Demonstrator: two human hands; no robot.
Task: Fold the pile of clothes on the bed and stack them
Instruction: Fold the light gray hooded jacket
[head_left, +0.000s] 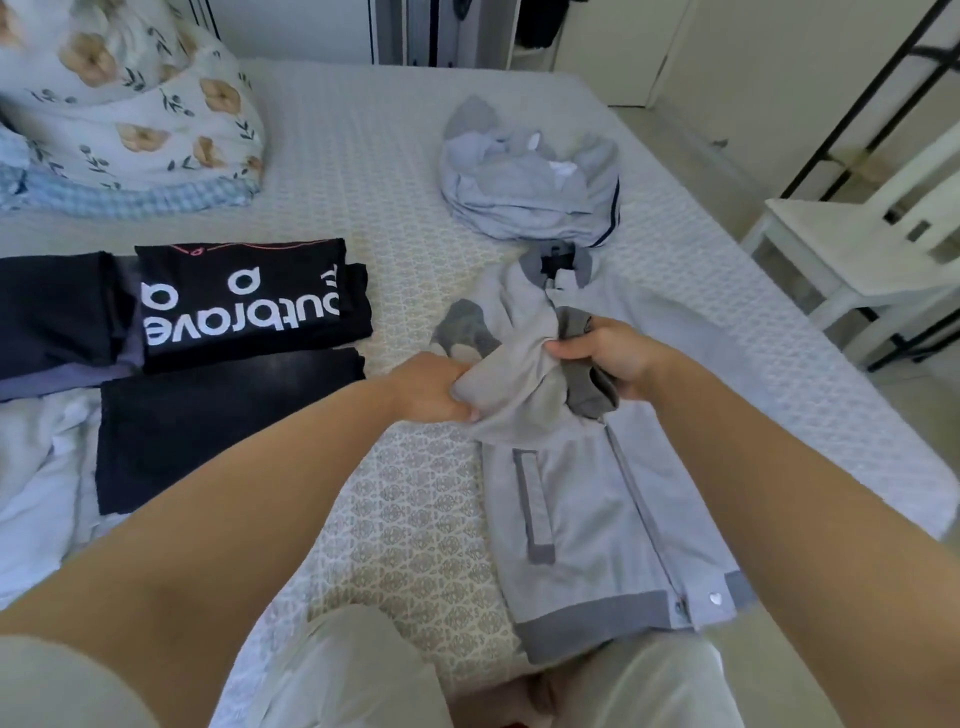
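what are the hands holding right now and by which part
Both hands grip the grey jacket by its bunched upper part: the left hand pinches a fold of light fabric, the right hand the fabric beside the darker lining.

This is a bedroom in a home. A bed (363, 171) with a pale patterned quilted cover fills most of the view, and floral-print pillows (145, 104) are heaped at its far left corner. Folded dark clothes (223, 332) lie on the cover. Beside the bed stands a white wooden chair (852, 249), with pale doors (613, 47) and walls behind.
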